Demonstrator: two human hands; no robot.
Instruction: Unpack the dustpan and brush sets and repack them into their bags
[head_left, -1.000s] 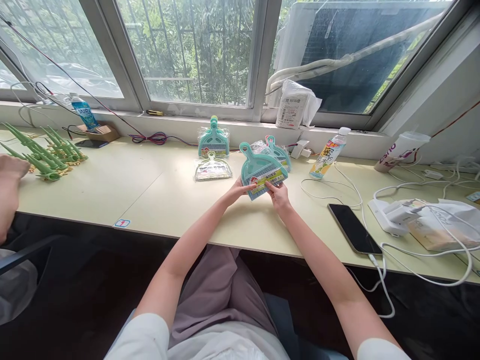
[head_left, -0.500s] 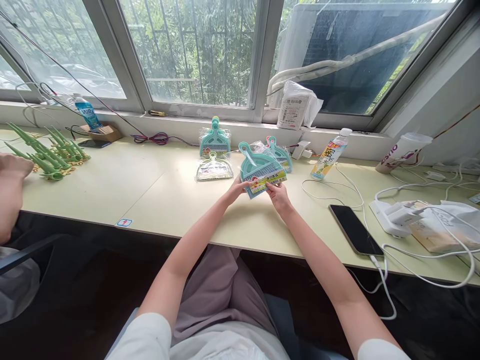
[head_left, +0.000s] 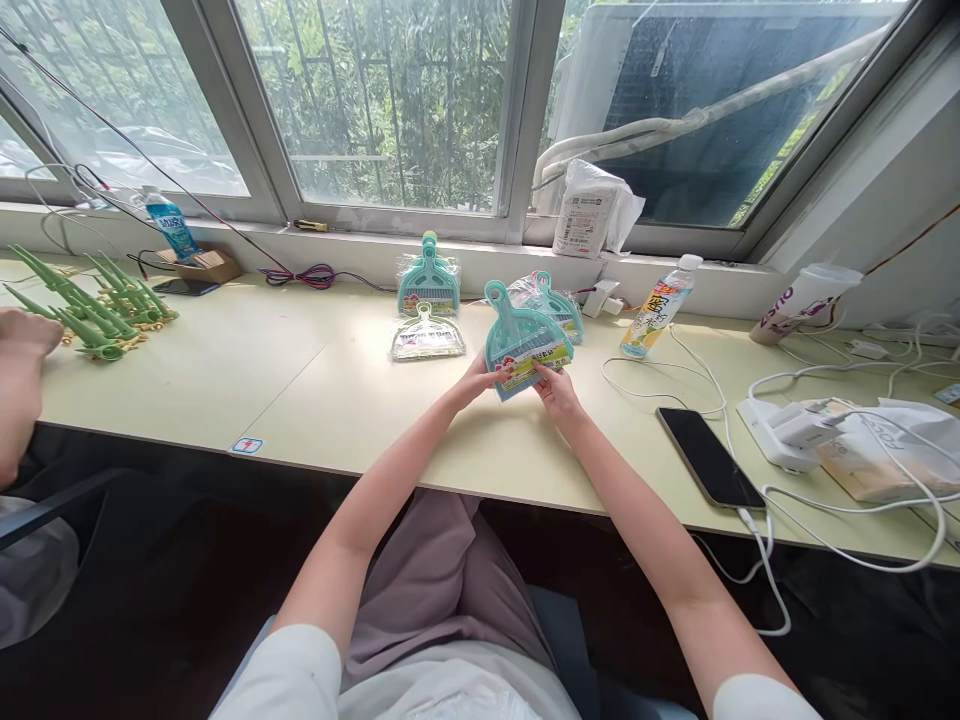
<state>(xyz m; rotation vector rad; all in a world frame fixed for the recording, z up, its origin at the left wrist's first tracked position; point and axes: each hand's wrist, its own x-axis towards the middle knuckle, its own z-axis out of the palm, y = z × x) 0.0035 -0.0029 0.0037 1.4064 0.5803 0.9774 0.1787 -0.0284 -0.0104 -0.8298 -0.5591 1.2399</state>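
Both of my hands hold a small teal dustpan set (head_left: 523, 336) with a yellow label just above the pale green table (head_left: 315, 400). My left hand (head_left: 478, 377) pinches its lower left corner, and my right hand (head_left: 553, 385) pinches the labelled lower edge. Behind it lie a second bagged teal dustpan (head_left: 556, 304), another teal set (head_left: 428, 282) near the sill, and a clear bagged set (head_left: 426, 338) lying flat.
A drink bottle (head_left: 655, 306), a black phone (head_left: 709, 457), a white charger (head_left: 784, 432) with loose cables and a bag (head_left: 885, 452) lie to the right. Green plastic pieces (head_left: 90, 305) sit at the far left beside another person's hand (head_left: 22, 350).
The dustpan set has tilted slightly in my hands and its handle now points a little more upright; both hands stay at its lower edge.
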